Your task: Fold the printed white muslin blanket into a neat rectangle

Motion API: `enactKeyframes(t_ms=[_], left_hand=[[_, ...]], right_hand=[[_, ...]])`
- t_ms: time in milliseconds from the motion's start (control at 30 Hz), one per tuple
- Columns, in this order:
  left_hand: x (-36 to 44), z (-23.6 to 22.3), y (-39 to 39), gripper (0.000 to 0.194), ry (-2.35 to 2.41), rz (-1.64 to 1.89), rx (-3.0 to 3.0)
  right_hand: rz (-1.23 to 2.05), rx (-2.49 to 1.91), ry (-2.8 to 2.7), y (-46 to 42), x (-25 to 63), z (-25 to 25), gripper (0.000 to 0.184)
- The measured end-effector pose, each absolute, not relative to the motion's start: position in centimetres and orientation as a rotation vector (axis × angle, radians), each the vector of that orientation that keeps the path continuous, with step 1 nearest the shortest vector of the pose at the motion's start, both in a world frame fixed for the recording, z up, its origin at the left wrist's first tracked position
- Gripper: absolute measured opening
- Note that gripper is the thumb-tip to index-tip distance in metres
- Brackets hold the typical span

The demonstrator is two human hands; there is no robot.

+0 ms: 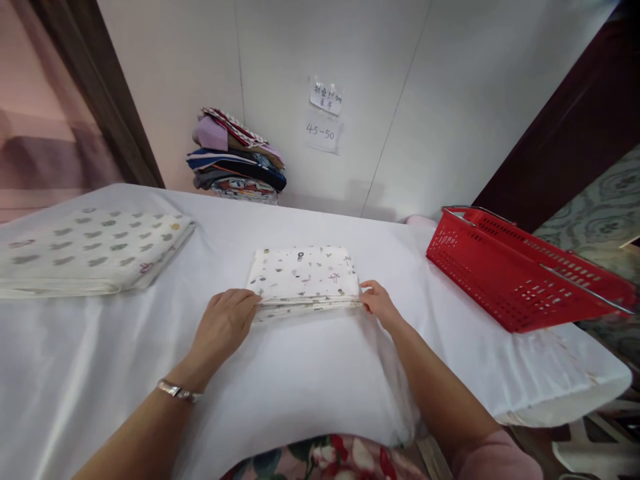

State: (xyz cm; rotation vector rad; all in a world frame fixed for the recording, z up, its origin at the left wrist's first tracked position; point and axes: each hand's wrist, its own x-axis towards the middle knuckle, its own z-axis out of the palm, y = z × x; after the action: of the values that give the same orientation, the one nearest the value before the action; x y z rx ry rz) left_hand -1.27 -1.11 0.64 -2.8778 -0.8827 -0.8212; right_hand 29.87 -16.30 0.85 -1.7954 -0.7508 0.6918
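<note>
In front of me a white cloth (305, 272) with small printed figures lies folded into a layered rectangle. My left hand (227, 320) grips its near left corner, fingers closed at the edge of the layers. At the near right corner, my right hand (377, 301) pinches the edge between thumb and fingers. Along the front, the stacked folds show between the two hands. A metal bracelet (179, 391) circles my left wrist.
A larger folded printed cloth (100, 250) lies on the white-covered table (310, 380) at left. On the right stands a red perforated basket (515, 273) with metal handles. Behind the table rises a stack of folded fabrics (237, 157), near paper notes (324, 120) on the wall.
</note>
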Motion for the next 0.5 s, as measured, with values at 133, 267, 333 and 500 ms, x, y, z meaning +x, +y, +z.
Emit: enactKeyframes(t_ms=[133, 267, 333, 500], left_hand=[[-1.5, -0.2, -1.1, 0.028, -0.865, -0.766, -2.993], [-1.2, -0.6, -1.0, 0.028, -0.844, -0.837, -3.004], [-1.2, -0.6, -1.0, 0.028, -0.822, -0.869, -3.002], [-1.2, -0.8, -0.9, 0.027, -0.807, -0.892, -2.991]], right_hand=[[0.611, -1.862, -0.729, -16.7, 29.8, 0.0, 0.033], [0.484, -1.892, -0.758, -16.6, 29.9, 0.0, 0.025], [0.416, -1.933, -0.841, -16.3, 29.8, 0.3, 0.022], [0.347, -2.220, -1.032, -15.5, 29.4, 1.1, 0.030]])
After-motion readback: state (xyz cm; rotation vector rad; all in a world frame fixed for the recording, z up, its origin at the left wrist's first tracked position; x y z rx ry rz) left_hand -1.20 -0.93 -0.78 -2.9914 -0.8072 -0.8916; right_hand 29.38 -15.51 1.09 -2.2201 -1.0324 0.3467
